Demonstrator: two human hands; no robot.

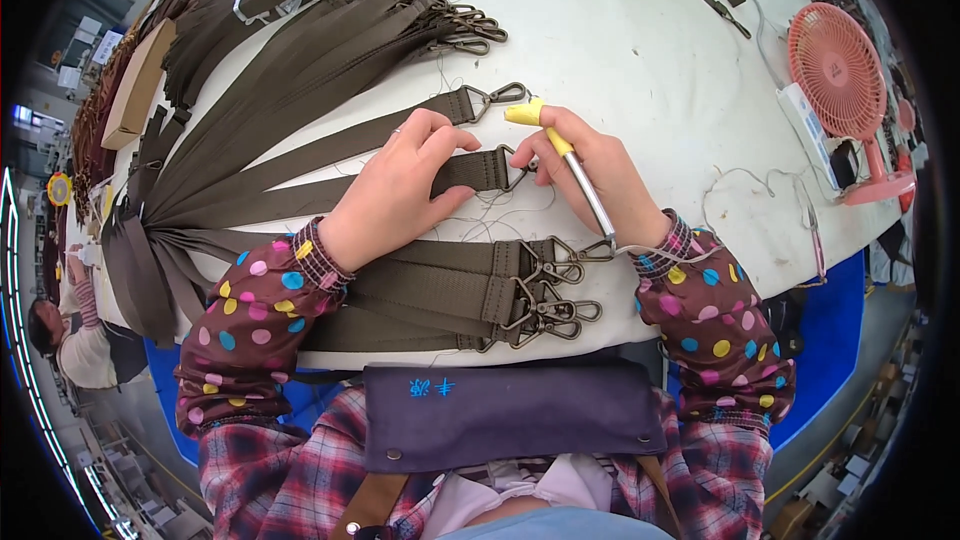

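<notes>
My left hand [392, 185] lies over a dark olive webbing strap [478, 171], its thumb at one edge and curled fingers at the other. The strap's end has a metal ring, and its clasp is partly hidden by the fingers of my right hand [607, 175]. That hand is closed around a silver pen-shaped tool [590, 193] with a thin cord at its lower end. Yellow wrapping [524, 113] covers one fingertip. Just beyond lies another strap [440, 108] with a metal snap hook [507, 93]. Loose threads lie around the strap end.
Nearer me, several stacked straps [440, 290] end in snap hooks [560, 310]. A large fanned bundle of straps [300, 70] spreads at the far left, beside a cardboard box [138, 85]. A pink fan [838, 70] stands at right. The white table [680, 60] carries loose cords.
</notes>
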